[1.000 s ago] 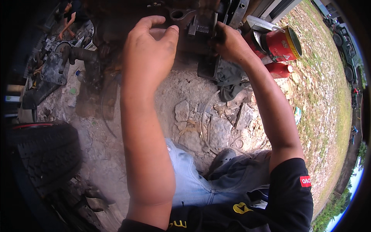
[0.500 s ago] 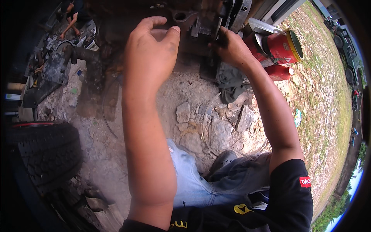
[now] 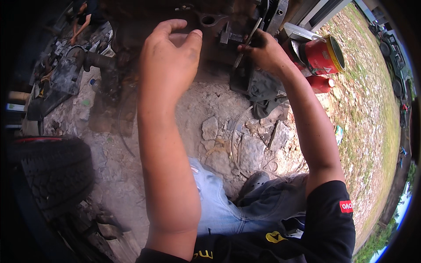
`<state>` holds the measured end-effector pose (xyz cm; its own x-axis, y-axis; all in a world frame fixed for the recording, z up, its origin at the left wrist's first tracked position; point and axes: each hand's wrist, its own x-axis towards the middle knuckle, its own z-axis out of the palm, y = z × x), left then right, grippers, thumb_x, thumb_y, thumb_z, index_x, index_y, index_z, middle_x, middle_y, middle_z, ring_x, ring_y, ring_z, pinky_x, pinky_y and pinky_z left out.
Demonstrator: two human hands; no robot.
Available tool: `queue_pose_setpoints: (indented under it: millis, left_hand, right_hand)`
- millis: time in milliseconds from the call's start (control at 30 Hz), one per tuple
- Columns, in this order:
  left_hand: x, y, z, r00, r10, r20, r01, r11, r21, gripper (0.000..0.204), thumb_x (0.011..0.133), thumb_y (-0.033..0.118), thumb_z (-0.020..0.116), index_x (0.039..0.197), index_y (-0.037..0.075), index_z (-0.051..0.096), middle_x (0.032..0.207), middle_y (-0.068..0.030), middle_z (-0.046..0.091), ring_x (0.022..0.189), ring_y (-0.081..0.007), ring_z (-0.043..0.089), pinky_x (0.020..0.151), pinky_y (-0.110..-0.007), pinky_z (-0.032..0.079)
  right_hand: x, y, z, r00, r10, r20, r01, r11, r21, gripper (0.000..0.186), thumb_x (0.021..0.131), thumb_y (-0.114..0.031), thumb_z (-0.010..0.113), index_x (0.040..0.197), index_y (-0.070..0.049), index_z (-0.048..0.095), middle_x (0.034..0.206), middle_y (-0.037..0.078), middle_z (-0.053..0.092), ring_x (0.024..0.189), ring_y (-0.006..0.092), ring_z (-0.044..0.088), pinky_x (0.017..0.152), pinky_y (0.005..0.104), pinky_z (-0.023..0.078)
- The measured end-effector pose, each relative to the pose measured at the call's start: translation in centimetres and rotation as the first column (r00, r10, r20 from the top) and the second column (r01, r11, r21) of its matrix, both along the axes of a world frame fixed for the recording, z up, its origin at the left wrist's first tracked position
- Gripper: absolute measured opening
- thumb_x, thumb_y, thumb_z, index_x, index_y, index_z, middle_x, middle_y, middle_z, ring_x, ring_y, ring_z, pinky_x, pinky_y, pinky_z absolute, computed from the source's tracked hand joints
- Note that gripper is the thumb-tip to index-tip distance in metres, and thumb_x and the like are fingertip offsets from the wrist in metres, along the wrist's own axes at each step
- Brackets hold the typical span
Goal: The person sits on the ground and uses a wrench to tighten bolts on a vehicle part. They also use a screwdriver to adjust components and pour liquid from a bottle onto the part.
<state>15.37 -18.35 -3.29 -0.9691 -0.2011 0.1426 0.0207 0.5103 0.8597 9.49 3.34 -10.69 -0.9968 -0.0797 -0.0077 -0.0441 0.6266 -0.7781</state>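
Note:
My right hand (image 3: 267, 52) is closed around a slim metal bar-like tool (image 3: 256, 29), held at a slant; its exact kind is too dark to tell. Beside that hand are a metal block (image 3: 231, 37) and a dark metal bracket (image 3: 240, 79). My left hand (image 3: 172, 55) is raised in front of a large dark metal part (image 3: 212, 57). Its thumb and forefinger are curved and apart, with nothing visible between them; the other fingers are hidden. A lug with a round hole (image 3: 215, 23) sticks out between my hands.
Red buckets (image 3: 322, 57) and a red bottle (image 3: 321, 84) stand at the right, near a dark cloth (image 3: 265, 90). Broken stones (image 3: 252, 151) and a thin cable (image 3: 234, 144) lie below. A tire (image 3: 52, 175) is at the left. Another person (image 3: 83, 19) works at the far left.
The bar-like tool in my right hand has tilted from near upright to a slant and shows more clearly. My left hand has barely moved.

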Motion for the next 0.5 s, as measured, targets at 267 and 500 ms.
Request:
queue_pose_setpoints:
  millis: [267, 500]
  left_hand:
    - [-0.2, 0.8, 0.0, 0.999, -0.032, 0.001, 0.032, 0.999, 0.021, 0.039, 0.087, 0.025, 0.067, 0.116, -0.001, 0.064, 0.098, -0.0161, 0.073, 0.091, -0.027, 0.07, 0.083, -0.036, 0.053]
    - [-0.2, 0.2, -0.3, 0.999, -0.026, -0.024, 0.026, 1.0, 0.003, 0.04, 0.087, 0.027, 0.067, 0.116, -0.001, 0.064, 0.098, -0.0159, 0.073, 0.09, -0.0265, 0.07, 0.082, -0.036, 0.053]
  right_hand:
    - [-0.6, 0.8, -1.7, 0.979, 0.095, -0.18, -0.019, 0.924, 0.383, 0.041, 0.085, -0.021, 0.075, 0.118, -0.001, 0.059, 0.095, 0.012, 0.071, 0.08, 0.0238, 0.068, 0.072, 0.0365, 0.053]
    - [0.3, -0.1, 0.2, 0.963, 0.029, 0.267, -0.005, 0.996, -0.09, 0.041, 0.086, -0.021, 0.073, 0.118, -0.001, 0.059, 0.103, 0.015, 0.071, 0.09, 0.0249, 0.068, 0.081, 0.0376, 0.052]
